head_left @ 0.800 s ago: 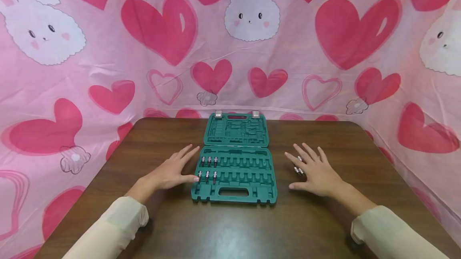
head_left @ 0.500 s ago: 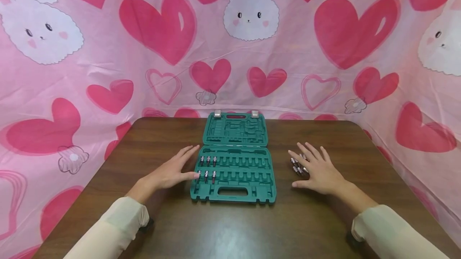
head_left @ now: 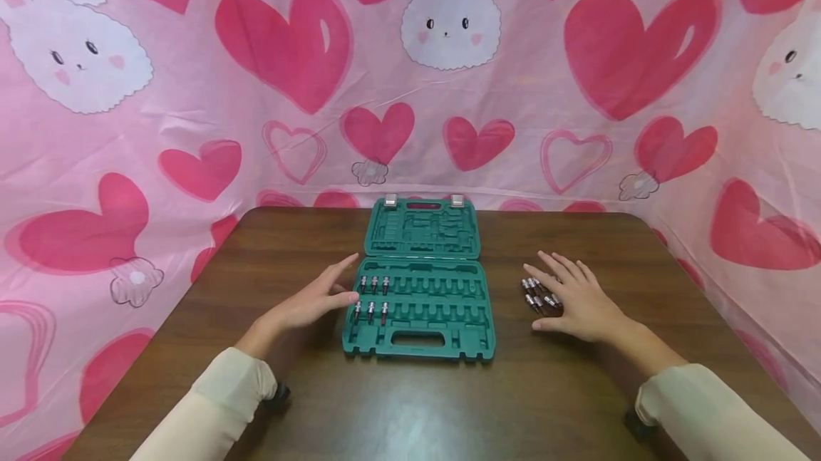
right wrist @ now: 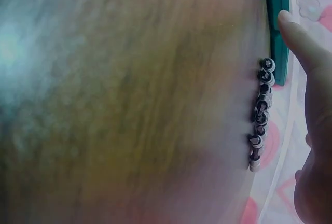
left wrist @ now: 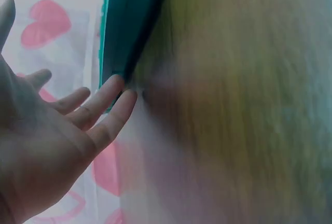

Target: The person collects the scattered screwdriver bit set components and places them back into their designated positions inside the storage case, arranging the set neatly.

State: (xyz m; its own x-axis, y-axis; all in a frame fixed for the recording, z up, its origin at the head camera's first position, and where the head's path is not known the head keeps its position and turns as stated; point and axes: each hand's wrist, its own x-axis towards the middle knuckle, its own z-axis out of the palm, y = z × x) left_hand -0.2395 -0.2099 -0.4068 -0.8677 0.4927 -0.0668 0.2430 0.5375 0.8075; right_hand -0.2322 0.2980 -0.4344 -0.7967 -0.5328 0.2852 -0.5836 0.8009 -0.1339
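Observation:
A green plastic case (head_left: 442,313) lies open on the table, its lid (head_left: 417,233) folded back. Bit sockets (head_left: 375,284) with silver tops and dark tips fill the left end of its two rows, three per row. My left hand (head_left: 311,304) hovers by the case's left edge, fingers spread and thumb over the rim; whether it touches, I cannot tell. My right hand (head_left: 577,304) is held over a loose cluster of bit sockets (head_left: 532,288) right of the case, partly hiding it. In the right wrist view those loose sockets (right wrist: 263,102) lie apart from the thumb (right wrist: 301,40).
The brown wooden table (head_left: 410,404) extends around the case on all sides. Behind it and at both sides hangs a pink cloth (head_left: 436,133) with hearts and rabbits. Two metal latches (head_left: 457,200) sit on the lid's far edge.
My right hand has shifted to the right, uncovering more of the loose bit sockets. The left hand's fingers have drawn in slightly and its thumb has risen a little. The case looks unchanged.

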